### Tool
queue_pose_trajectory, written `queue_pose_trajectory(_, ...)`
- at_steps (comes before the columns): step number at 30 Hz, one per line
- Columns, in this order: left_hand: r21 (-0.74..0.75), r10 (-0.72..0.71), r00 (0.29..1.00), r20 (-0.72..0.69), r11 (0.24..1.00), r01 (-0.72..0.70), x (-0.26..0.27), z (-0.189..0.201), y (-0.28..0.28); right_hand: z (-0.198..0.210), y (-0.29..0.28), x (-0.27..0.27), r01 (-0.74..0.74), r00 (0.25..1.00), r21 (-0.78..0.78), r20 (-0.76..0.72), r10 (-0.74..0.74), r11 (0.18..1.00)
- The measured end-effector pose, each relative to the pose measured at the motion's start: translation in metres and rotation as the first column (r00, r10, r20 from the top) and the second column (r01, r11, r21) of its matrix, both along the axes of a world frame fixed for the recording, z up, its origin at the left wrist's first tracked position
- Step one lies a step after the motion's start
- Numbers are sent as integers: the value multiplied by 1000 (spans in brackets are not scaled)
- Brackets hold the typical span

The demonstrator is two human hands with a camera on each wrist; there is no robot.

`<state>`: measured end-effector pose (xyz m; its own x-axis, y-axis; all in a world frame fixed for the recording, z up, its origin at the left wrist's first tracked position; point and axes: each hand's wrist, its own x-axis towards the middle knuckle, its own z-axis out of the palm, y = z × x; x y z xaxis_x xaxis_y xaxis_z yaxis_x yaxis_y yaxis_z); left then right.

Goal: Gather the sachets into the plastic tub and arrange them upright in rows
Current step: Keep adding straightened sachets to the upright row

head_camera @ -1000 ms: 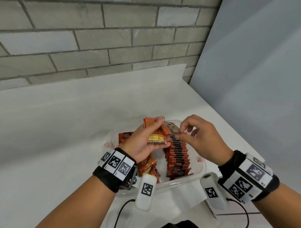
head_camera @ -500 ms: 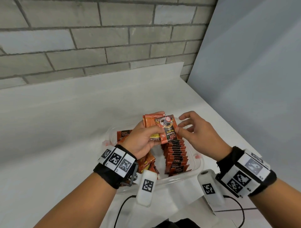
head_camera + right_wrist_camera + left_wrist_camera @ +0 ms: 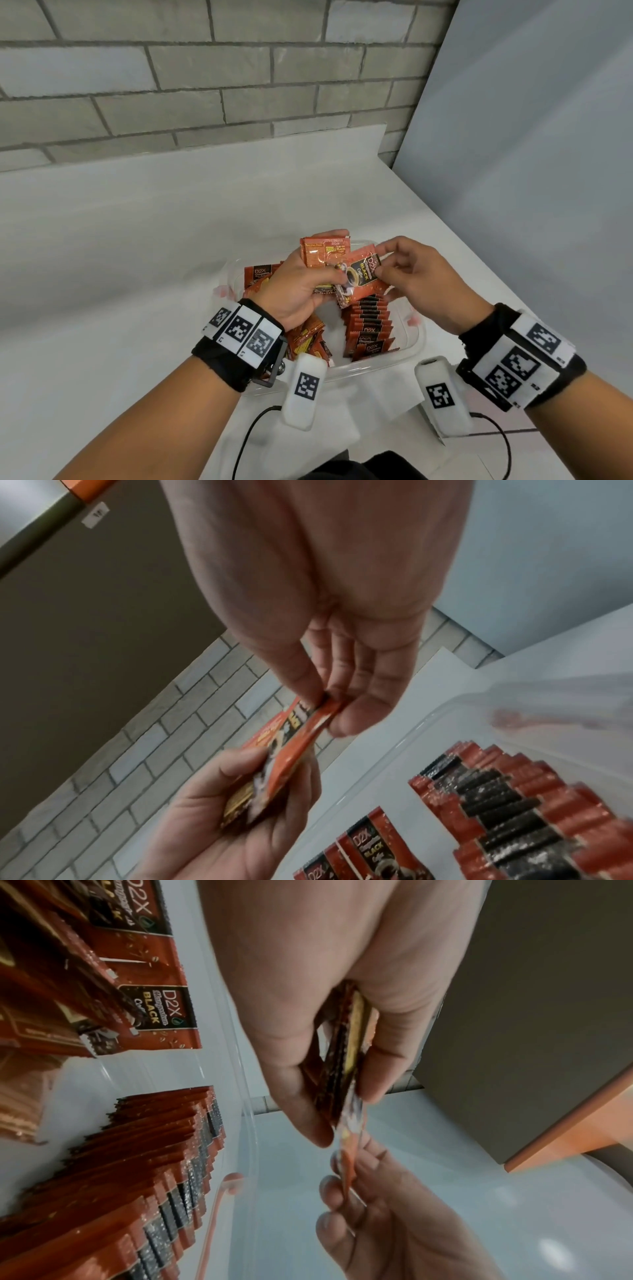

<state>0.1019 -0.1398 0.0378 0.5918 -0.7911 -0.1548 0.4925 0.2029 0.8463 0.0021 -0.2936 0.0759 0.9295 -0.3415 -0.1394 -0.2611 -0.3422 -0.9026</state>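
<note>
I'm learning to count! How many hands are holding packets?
2. The left hand grips a small bunch of packets above the tub; the right hand pinches the front packet. No other hands show.

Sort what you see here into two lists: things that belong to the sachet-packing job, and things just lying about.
Job:
sachets in left hand
sachet pinched by right hand
plastic tub
upright row

Lying about:
black cable
white paper
</note>
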Motion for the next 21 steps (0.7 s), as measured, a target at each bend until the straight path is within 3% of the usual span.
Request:
queue_pose_trajectory(2, -3, 17, 999, -34, 1000, -17, 2, -1, 1, -1, -9, -8, -49, 999, -36, -7, 49, 998)
queue_pose_trajectory(4, 0, 69, 992, -106, 998, -70, 6, -2, 3, -3, -18, -16, -124, 992, -177, -45, 118, 976)
queue_pose_trajectory(7, 24, 133, 978, -159, 991, -131, 11, -3, 5, -11, -23, -26, -290, 956, -384, -160, 246, 877)
queue_pose_trajectory(14, 69, 156, 972, -175, 987, -146, 13, -2, 4, -21, -20, -30, -481, 877, -439, -231, 422, 759)
queue_pose_trajectory(21, 97, 147, 971, -187, 987, -131, 12, -4, 2, -36, -11, -30, -558, 829, -508, -384, 407, 656)
